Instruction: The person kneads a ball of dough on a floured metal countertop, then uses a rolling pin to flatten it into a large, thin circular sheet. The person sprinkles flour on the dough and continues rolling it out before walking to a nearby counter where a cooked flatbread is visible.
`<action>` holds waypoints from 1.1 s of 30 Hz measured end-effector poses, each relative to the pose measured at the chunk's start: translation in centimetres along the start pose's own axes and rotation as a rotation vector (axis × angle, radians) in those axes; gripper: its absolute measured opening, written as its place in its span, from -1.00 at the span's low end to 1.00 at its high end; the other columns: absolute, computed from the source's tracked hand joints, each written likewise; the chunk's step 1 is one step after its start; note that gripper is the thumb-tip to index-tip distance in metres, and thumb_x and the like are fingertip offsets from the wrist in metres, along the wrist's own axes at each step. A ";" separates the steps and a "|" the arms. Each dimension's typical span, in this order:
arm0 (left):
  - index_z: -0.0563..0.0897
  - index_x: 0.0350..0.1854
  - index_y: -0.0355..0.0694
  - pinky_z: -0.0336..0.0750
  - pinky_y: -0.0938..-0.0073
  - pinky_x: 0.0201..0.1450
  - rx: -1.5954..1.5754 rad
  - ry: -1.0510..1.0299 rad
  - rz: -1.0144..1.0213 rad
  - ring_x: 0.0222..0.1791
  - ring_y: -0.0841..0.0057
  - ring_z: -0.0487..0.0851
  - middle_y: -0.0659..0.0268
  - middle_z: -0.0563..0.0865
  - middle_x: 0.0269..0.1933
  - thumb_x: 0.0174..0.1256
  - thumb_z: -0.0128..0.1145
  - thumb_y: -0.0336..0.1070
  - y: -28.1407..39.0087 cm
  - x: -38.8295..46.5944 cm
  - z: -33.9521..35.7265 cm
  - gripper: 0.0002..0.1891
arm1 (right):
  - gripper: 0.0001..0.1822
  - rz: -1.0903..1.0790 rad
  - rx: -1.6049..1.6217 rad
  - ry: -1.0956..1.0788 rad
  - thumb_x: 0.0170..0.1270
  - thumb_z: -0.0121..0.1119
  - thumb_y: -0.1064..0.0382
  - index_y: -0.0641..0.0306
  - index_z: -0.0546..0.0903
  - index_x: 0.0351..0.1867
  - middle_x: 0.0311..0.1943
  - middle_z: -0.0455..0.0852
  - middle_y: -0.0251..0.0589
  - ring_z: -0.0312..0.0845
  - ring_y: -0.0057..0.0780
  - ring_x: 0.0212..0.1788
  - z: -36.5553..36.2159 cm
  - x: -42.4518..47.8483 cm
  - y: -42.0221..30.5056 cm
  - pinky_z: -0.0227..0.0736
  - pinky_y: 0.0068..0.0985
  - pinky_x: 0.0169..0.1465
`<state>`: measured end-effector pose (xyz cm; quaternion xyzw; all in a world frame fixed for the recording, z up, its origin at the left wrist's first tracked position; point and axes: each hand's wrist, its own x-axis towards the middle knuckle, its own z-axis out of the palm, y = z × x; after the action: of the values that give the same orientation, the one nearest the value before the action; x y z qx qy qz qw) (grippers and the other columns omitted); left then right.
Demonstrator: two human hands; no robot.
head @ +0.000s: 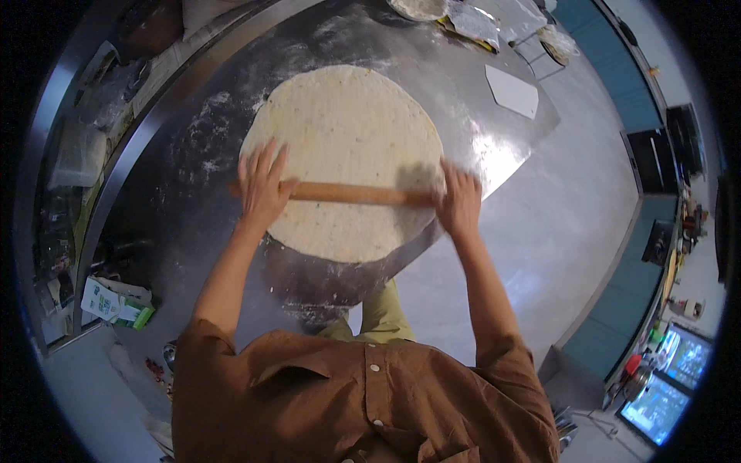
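Note:
A large round sheet of speckled dough (347, 133) lies flat on a dark, floured worktop (179, 231). Across its lower half rests a wooden rolling pin (353, 194). My left hand (265, 182) lies over the pin near its left end, fingers spread, the end poking out beyond it. At the pin's right end is my right hand (459, 194), somewhat blurred, with its palm on the wood by the dough's right edge. Whether the fingers curl round the pin cannot be told.
A white dough scraper (512, 91) lies at the upper right. Behind it stand a bowl of flour (419, 7) and plastic bags (512, 23). An opened green-and-white packet (118, 302) sits at the lower left. A raised metal-edged shelf (130, 139) runs along the left.

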<state>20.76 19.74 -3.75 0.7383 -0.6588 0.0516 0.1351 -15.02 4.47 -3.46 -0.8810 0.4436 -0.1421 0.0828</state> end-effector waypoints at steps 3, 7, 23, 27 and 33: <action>0.39 0.40 -0.23 -0.07 -0.11 0.50 0.021 -0.009 -0.031 0.48 0.01 0.17 0.03 0.25 0.50 0.32 0.17 0.03 -0.1 -0.4 2.3 -0.32 | -0.30 0.000 -0.094 -0.021 0.35 0.15 0.01 0.27 0.28 0.43 0.45 0.28 0.02 0.15 -0.03 0.47 2.4 0.0 0.6 -0.07 -0.02 0.51; 0.42 0.37 -0.21 -0.01 -0.06 0.50 0.035 -0.110 0.026 0.46 0.07 0.23 0.05 0.34 0.44 0.29 0.22 -0.01 1.0 -8.3 -0.5 -0.35 | -0.35 -0.076 -0.112 -0.067 0.24 0.21 0.15 0.15 0.37 0.38 0.32 0.45 -0.04 0.33 -0.04 0.34 0.3 -8.4 -2.4 0.13 -0.04 0.42; 0.32 0.47 -0.15 -0.23 -0.14 0.55 0.009 -0.065 0.020 0.57 0.08 0.03 0.13 0.20 0.55 0.38 0.11 -0.07 -0.2 3.5 4.1 -0.36 | -0.29 0.300 -0.190 -0.022 0.26 0.21 0.10 0.25 0.31 0.42 0.46 0.28 0.00 0.14 -0.11 0.50 2.5 -7.7 -2.3 -0.19 0.12 0.51; 0.29 0.49 -0.13 -0.28 -0.16 0.54 0.020 -0.020 0.021 0.57 0.05 -0.01 0.14 0.18 0.56 0.43 0.03 0.01 2.6 8.0 4.8 -0.36 | -0.25 0.303 -0.160 0.140 0.22 0.25 0.07 0.24 0.31 0.43 0.46 0.28 0.01 0.15 -0.13 0.50 2.4 -2.2 0.9 -0.18 0.09 0.51; 0.26 0.51 -0.14 -0.29 -0.24 0.52 -0.074 -0.142 0.120 0.57 0.02 -0.02 0.08 0.15 0.56 0.45 -0.01 0.06 7.4 5.1 5.8 -0.34 | -0.31 0.303 -0.004 -0.037 0.27 0.22 0.01 0.25 0.36 0.38 0.41 0.36 -0.01 0.15 -0.09 0.49 2.3 -7.4 -2.6 -0.12 0.06 0.51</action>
<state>13.49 12.58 -7.05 0.6939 -0.7110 -0.0172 0.1120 -16.50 12.03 -6.24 -0.8067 0.5700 -0.1109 0.1099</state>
